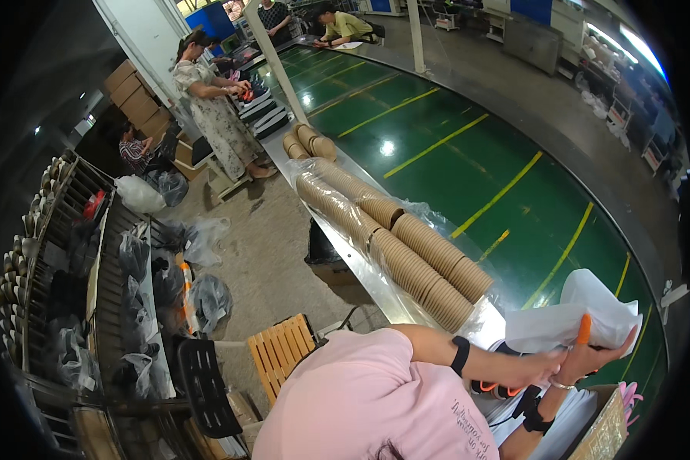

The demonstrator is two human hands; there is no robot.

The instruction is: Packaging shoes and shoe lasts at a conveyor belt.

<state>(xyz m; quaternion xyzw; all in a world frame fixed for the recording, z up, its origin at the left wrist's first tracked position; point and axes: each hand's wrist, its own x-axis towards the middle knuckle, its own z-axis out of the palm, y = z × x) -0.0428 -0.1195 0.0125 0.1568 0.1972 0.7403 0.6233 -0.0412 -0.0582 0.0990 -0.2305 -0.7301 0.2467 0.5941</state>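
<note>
My right hand (592, 357) grips a sheet of thin white paper (590, 307), loosely folded and standing up above the table edge. An orange cover sits on one of its fingers. Close against the right wrist is my left hand (535, 368), its fingers closed; what they hold, if anything, is hidden. Dark shoes with orange trim (489, 388) show partly beneath my left forearm. An open cardboard box (602, 425) stands below my hands, with white paper (563, 420) in it. Pink shapes (630, 402) stick out beside the box.
Long rows of stacked brown ring-edged pieces (395, 238) in clear plastic lie along the metal table edge. Beyond runs a green conveyor belt (437, 146) with yellow lines. A co-worker (215, 107) stands farther along it, handling shoes. A slatted wooden chair (280, 353) and a shoe rack (38, 253) are left.
</note>
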